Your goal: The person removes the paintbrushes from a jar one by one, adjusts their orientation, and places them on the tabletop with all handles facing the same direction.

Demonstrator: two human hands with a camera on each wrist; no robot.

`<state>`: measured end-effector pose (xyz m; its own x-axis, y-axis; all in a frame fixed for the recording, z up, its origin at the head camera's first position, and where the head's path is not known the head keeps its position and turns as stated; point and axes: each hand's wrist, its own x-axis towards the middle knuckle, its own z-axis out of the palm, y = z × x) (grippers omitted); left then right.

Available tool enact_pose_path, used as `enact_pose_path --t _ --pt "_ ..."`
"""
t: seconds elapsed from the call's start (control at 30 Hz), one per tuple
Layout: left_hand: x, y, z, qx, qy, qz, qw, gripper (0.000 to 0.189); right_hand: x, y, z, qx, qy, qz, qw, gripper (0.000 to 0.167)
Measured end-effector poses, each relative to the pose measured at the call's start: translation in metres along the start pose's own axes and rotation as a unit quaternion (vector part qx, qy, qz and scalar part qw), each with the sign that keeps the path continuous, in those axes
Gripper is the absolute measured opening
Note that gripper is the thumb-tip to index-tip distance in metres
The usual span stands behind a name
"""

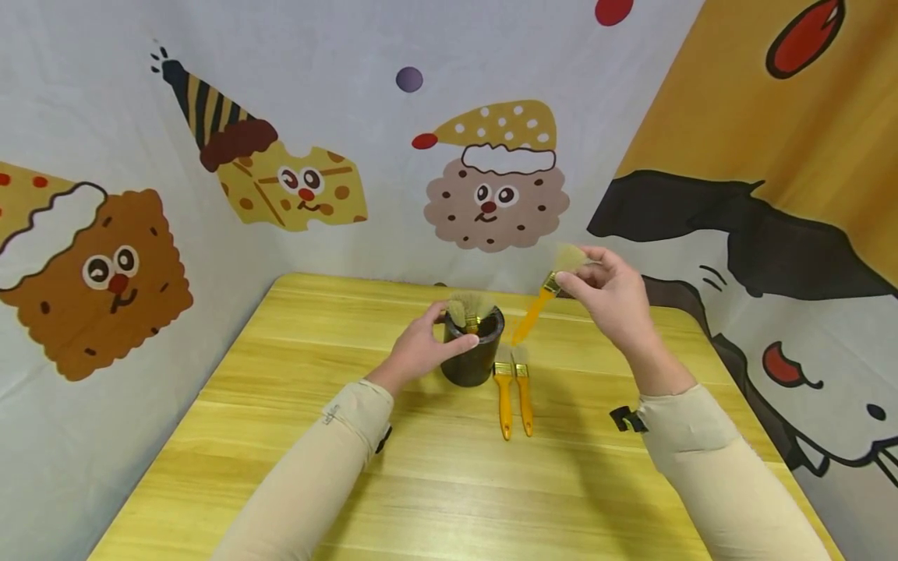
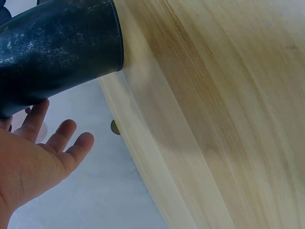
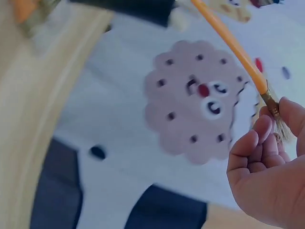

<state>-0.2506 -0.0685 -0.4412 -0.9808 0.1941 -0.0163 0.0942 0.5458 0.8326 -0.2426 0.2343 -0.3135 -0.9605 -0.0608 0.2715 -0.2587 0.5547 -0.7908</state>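
My left hand (image 1: 423, 347) holds a dark, round cup (image 1: 468, 365) near its rim, thumb at the front and fingers on the far side. The cup stands upright on the table, with brush bristles (image 1: 459, 310) showing above its opening. To the right of it, raised over the table, my right hand (image 1: 616, 300) pinches a paintbrush (image 1: 535, 315) around the metal band and bristles. Its orange handle slants down and left toward the cup. In the right wrist view, thumb and fingertips meet at the band of this paintbrush (image 3: 240, 55).
Two more orange-handled paintbrushes, one wider (image 1: 505, 397) and one narrower (image 1: 525, 401), lie side by side just right of the cup, bristles pointing away. The wooden table (image 1: 421, 483) ends at a cartoon-printed cloth (image 1: 351, 70) behind.
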Motion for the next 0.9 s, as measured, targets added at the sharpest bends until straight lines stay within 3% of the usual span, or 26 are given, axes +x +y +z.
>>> enact_pose_path --t 0.1,0.2,0.37,0.5,0.63,0.9 --pt "0.0 0.0 0.0 0.0 0.001 0.001 1.0 0.102 -0.007 0.022 -0.01 -0.029 -0.025 0.021 0.999 0.057" --pt "0.0 -0.001 0.0 0.001 0.004 0.002 1.0 0.101 -0.011 0.051 -0.012 -0.058 -0.078 0.062 0.9934 0.065" --pt "0.001 -0.001 0.001 0.003 0.004 0.005 1.0 0.101 -0.012 0.099 -0.002 -0.065 -0.167 0.121 0.9763 0.082" --pt "0.001 -0.002 0.001 -0.001 0.002 0.003 1.0 0.101 -0.011 0.126 0.013 -0.053 -0.213 0.134 0.9664 0.08" --pt "0.0 -0.001 0.001 -0.002 0.003 0.002 1.0 0.1 -0.01 0.142 0.029 -0.044 -0.228 0.14 0.9625 0.075" --pt "0.0 0.0 0.001 0.005 0.0 0.004 1.0 0.099 -0.006 0.162 0.055 -0.067 -0.216 0.137 0.9644 0.059"
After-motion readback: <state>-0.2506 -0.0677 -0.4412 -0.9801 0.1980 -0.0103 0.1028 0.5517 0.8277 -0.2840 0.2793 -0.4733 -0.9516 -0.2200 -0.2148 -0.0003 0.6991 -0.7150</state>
